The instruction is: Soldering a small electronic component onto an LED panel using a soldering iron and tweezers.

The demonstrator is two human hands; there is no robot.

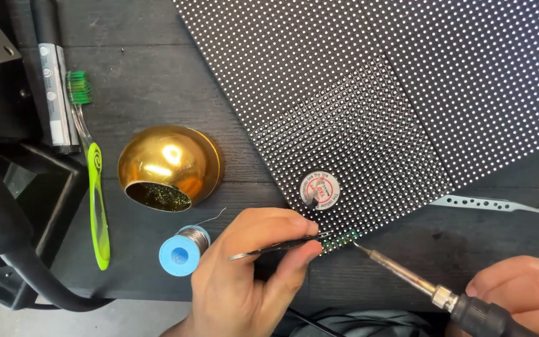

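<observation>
Bright, sharp overhead light; glare on gold dome (168, 163).

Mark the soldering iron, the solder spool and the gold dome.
soldering iron (400, 272), head view, on the metal shaft behind the tip.
solder spool (181, 254), head view, on the blue end flange.
gold dome (169, 159), head view, on the shiny upper shell.

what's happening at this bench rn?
A person is working at the near corner of a dotted LED panel lying on a dark table. The left hand pinches tweezers against a small green strip at the panel's edge. The right hand holds a soldering iron, its tip at that same strip. A gold dome tip cleaner, a blue solder spool, a green brush and spare tweezers lie nearby.
</observation>
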